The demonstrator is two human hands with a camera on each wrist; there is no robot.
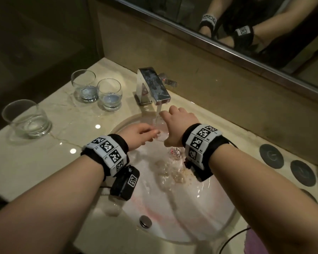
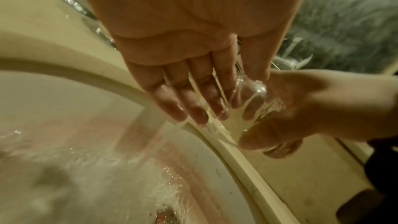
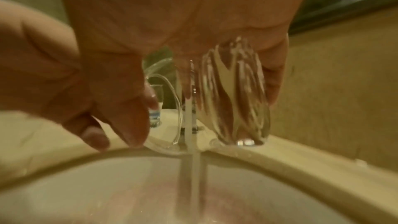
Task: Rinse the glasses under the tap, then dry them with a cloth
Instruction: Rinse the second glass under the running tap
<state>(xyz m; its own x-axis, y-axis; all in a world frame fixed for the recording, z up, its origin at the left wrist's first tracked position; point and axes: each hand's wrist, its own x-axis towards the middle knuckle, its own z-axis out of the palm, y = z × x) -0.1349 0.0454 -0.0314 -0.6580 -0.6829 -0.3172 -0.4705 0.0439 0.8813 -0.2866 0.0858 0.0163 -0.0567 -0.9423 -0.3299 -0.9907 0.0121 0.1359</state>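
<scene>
A clear glass (image 1: 161, 130) lies on its side in the stream from the chrome tap (image 1: 152, 85), over the white sink (image 1: 200, 226). My right hand (image 1: 173, 123) grips it from above, thumb on one side and fingers on the other, as the right wrist view shows around the glass (image 3: 237, 100). My left hand (image 1: 151, 134) reaches in from the left with straight fingers (image 2: 193, 108) against the glass (image 2: 256, 101), water running over them. Three more glasses (image 1: 83, 87) (image 1: 109, 95) (image 1: 26, 119) stand upright on the counter to the left. A purple cloth (image 1: 253, 242) shows at the lower right corner.
Water splashes around the sink's drain (image 1: 175, 153). Dark round coasters (image 1: 271, 155) lie on the marble counter (image 1: 68, 129) to the right. A mirror (image 1: 228, 19) runs along the wall behind the tap.
</scene>
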